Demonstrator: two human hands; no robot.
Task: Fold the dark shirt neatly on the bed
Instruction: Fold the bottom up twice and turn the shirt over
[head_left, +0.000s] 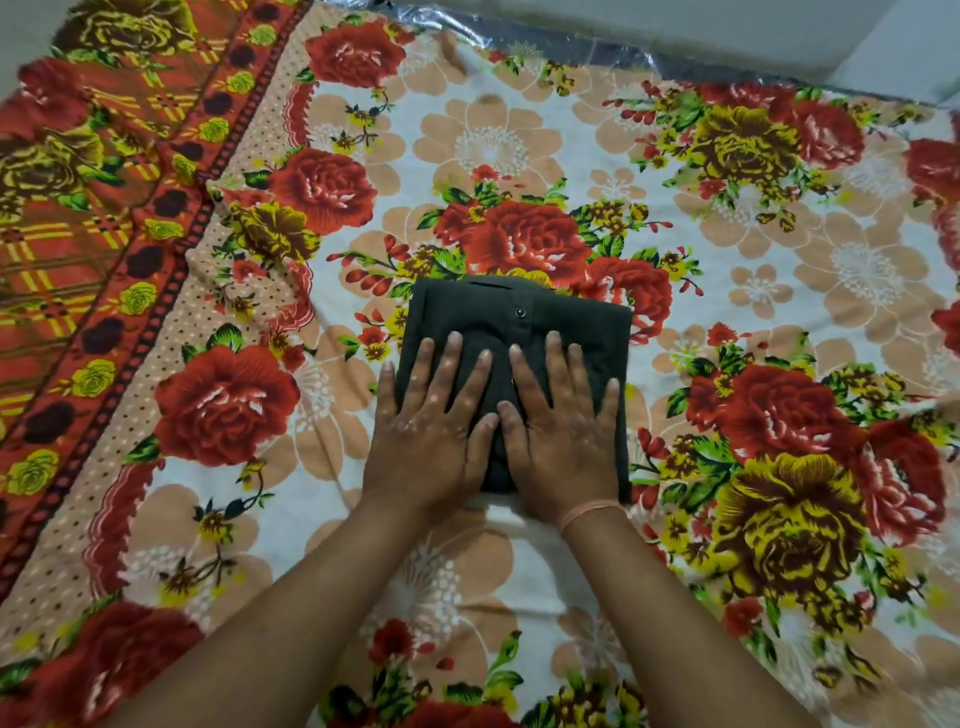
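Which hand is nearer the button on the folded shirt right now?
Right. The right hand lies flat with its fingertips just below the button; the left hand presses the dark shirt further to the left.

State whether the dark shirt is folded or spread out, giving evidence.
Folded: the dark shirt forms a compact rectangle, with the left hand and right hand flat on it.

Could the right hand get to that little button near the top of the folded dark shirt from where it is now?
Probably yes. The right hand lies flat on the dark shirt, and the button sits uncovered just beyond its fingertips. Nothing lies between them, so sliding forward should reach it.
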